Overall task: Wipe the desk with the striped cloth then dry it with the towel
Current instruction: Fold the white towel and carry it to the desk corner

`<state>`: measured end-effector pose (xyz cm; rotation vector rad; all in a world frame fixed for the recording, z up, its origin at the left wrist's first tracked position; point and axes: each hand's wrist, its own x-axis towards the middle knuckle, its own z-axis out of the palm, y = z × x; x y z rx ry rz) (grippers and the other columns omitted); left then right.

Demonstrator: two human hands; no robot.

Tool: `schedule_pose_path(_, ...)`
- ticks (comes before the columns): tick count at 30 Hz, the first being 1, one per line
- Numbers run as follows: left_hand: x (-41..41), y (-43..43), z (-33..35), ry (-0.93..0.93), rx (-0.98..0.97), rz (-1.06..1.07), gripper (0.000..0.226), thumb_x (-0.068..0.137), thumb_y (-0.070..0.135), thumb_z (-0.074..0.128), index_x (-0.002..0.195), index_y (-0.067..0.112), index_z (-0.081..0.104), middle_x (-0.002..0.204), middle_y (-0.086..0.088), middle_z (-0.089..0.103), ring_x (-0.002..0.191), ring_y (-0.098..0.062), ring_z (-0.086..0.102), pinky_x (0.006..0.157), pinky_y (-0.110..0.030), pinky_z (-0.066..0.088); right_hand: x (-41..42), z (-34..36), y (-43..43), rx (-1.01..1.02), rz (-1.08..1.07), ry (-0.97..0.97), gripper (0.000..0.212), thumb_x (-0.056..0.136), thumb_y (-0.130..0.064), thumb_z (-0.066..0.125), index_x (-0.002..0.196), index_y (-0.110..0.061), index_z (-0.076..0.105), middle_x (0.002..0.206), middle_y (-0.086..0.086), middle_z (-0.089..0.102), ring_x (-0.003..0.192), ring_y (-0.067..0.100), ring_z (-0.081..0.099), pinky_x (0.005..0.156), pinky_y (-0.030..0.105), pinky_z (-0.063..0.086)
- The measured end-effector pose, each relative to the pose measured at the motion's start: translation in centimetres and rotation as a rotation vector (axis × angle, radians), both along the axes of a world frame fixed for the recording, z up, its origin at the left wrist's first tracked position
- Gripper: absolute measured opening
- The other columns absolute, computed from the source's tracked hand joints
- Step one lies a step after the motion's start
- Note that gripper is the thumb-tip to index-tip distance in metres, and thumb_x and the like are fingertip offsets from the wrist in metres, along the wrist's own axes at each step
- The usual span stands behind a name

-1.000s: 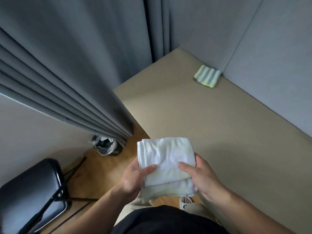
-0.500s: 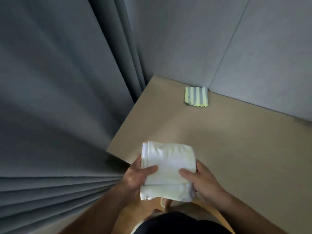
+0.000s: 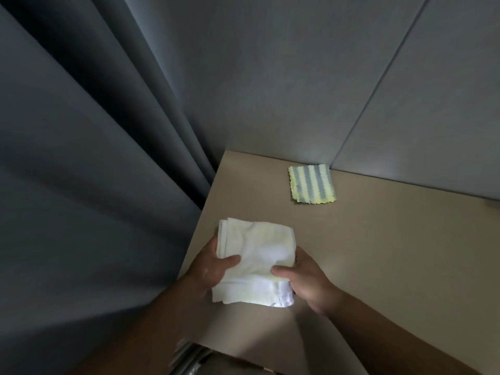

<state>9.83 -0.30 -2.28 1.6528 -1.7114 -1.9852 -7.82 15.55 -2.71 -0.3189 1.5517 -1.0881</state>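
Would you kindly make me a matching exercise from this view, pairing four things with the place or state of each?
Things:
1. folded white towel
2. yellow-and-grey striped cloth
3. dark grey pleated curtain
4. beige desk

States:
A. hangs left of the desk
B. lies flat by the back wall, untouched
C. held between the left hand and right hand
D. carries the striped cloth

Pairs: 1-C, 2-B, 3-A, 4-D

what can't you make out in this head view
- Head view: fingers of the left hand and right hand below the folded white towel, hidden by it.
- Whether that towel touches the beige desk top: unclear from above.
- Underside of the yellow-and-grey striped cloth: it lies flat.
- Grey streaked thing at the bottom edge: blurred, cut off.
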Motion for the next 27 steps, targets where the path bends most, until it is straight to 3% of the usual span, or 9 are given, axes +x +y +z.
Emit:
schedule_pose_path(4,-2.6,-5.3,-1.2,-0.092,-0.102,-0.129,0.064,0.085,0.026,0.083,0.141,0.026,0.051,0.121,0.003,0.067,0.111,-0.024,0.064,0.099,-0.045,0.054,-1.0,-0.6,-4.3,0.039,-0.077,0.063,0.045,0.072,-0.013,0.078,0.115,-0.019,0.07,0.107,0.005,0.079,0.103,0.026,0.075,0.096,0.052,0.059)
schedule_pose_path(7,-4.9,-9.5,-2.0,-0.095,-0.155,-0.202,0.075,0.085,0.034,0.082,0.149,0.026,0.044,0.13,-0.001,0.062,0.116,-0.026,0.06,0.104,-0.045,0.051,-2.0,-0.7,-7.9,0.109,-0.163,0.139,0.04,0.081,-0.008,0.08,0.114,-0.028,0.068,0.111,-0.005,0.077,0.105,0.021,0.073,0.099,0.051,0.058)
schedule_pose_path(11,-7.7,-14.2,-2.8,-0.11,-0.268,-0.253,0.071,0.086,0.034,0.08,0.148,0.021,0.046,0.133,-0.006,0.062,0.118,-0.029,0.06,0.104,-0.048,0.051,-3.9,-0.7,-12.7,0.134,-0.19,0.287,0.041,0.076,-0.021,0.08,0.114,-0.028,0.07,0.113,-0.006,0.075,0.105,0.02,0.071,0.099,0.051,0.057)
schedule_pose_path(15,-10.2,-17.6,-3.0,-0.144,-0.349,-0.297,0.068,0.089,0.036,0.077,0.147,0.018,0.045,0.135,-0.01,0.06,0.118,-0.031,0.059,0.102,-0.049,0.052,-5.6,-0.6,-16.2,0.135,-0.186,0.38,0.026,0.086,-0.012,0.078,0.093,-0.034,0.066,0.102,-0.012,0.072,0.101,0.018,0.068,0.1,0.049,0.056)
schedule_pose_path(17,-11.1,-19.0,-3.3,-0.172,-0.396,-0.321,0.067,0.09,0.035,0.077,0.145,0.015,0.045,0.135,-0.011,0.059,0.118,-0.032,0.059,0.101,-0.045,0.051,-6.0,-1.1,-17.4,0.181,-0.185,0.444,0.026,0.086,-0.018,0.079,0.106,-0.028,0.066,0.111,-0.003,0.072,0.107,0.025,0.067,0.101,0.05,0.054)
schedule_pose_path(19,-11.9,-19.7,-3.4,-0.209,-0.438,-0.353,0.065,0.091,0.035,0.076,0.143,0.013,0.044,0.135,-0.011,0.058,0.118,-0.033,0.058,0.098,-0.041,0.05,-6.3,-1.7,-18.3,0.245,-0.152,0.529,0.044,0.087,-0.029,0.08,0.126,-0.019,0.061,0.125,0.005,0.069,0.115,0.029,0.064,0.102,0.047,0.052)
schedule_pose_path(21,-12.5,-19.9,-3.5,-0.256,-0.5,-0.396,0.067,0.091,0.036,0.075,0.144,0.012,0.041,0.136,-0.013,0.057,0.119,-0.035,0.057,0.097,-0.041,0.049,-6.7,-2.1,-18.6,0.333,-0.065,0.629,0.055,0.089,-0.039,0.077,0.133,-0.013,0.057,0.128,0.007,0.067,0.117,0.031,0.062,0.097,0.039,0.051)
schedule_pose_path(24,-12.4,-19.2,-3.5,-0.323,-0.672,-0.423,0.082,0.089,0.04,0.075,0.153,0.016,0.029,0.147,-0.016,0.045,0.131,-0.038,0.048,0.106,-0.046,0.044,-7.2,-1.7,-17.4,0.374,0.025,0.797,0.048,0.095,-0.038,0.07,0.134,-0.011,0.058,0.121,0.006,0.07,0.112,0.03,0.064,0.084,0.032,0.046)
schedule_pose_path(27,-11.1,-17.7,-3.9,-0.294,-1.031,-0.614,0.083,0.09,0.056,0.064,0.158,0.028,0.027,0.159,-0.011,0.03,0.146,-0.035,0.03,0.119,-0.053,0.032,-8.6,-1.4,-15.0,0.387,0.052,1.12,0.035,0.099,-0.027,0.06,0.132,-0.015,0.063,0.122,0.008,0.07,0.112,0.031,0.064,0.09,0.036,0.048)
